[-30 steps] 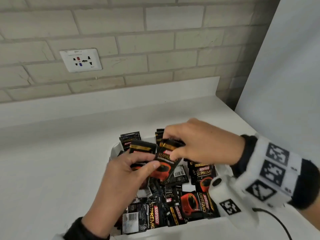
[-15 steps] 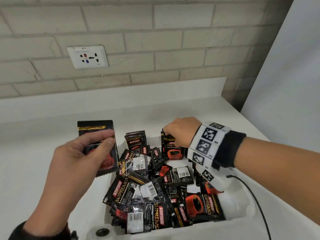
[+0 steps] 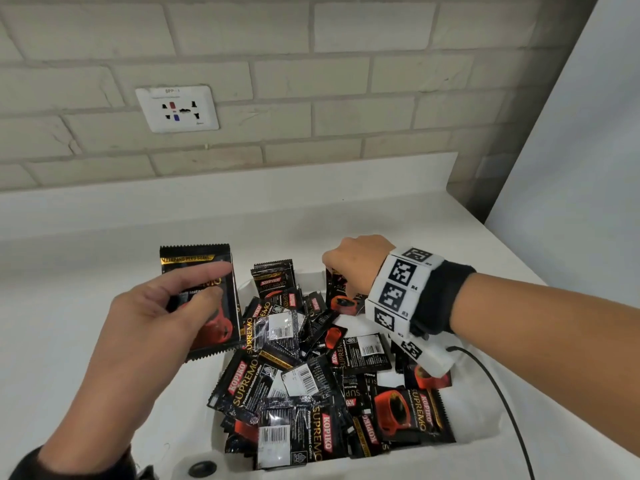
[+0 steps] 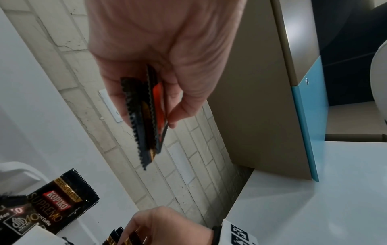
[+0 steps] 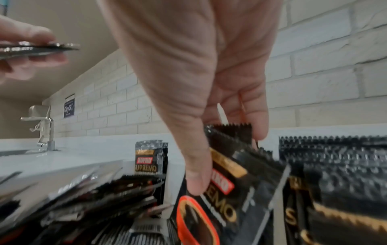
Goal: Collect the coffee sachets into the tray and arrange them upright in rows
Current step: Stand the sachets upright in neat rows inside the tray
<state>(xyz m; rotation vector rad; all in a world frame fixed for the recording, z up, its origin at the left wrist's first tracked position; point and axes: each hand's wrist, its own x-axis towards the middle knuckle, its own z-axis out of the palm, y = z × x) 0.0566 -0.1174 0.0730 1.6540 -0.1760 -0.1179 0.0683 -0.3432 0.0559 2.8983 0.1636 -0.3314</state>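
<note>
A white tray [image 3: 478, 427] on the counter holds a loose heap of black Kopiko Supremo coffee sachets [image 3: 304, 375]. A few sachets [image 3: 273, 278] stand upright against its far wall. My left hand [image 3: 216, 284] hovers above the tray's left edge, pinching sachets [image 3: 199, 258] flat between thumb and fingers; the left wrist view shows two of them [image 4: 146, 116] edge-on. My right hand [image 3: 341, 268] reaches into the far right corner and pinches a small upright stack of sachets [image 5: 228, 167] between thumb and fingers.
A brick wall with a socket [image 3: 177, 109] rises behind the white counter [image 3: 86, 306]. A white panel [image 3: 571, 168] stands close on the right. A black cable [image 3: 498, 386] trails from my right wrist band. A tap [image 5: 45, 127] stands further along the counter.
A second ago both hands met over the tray on one sachet. The left hand has since drawn away to the left with its sachets, and the right has moved to the far right corner.
</note>
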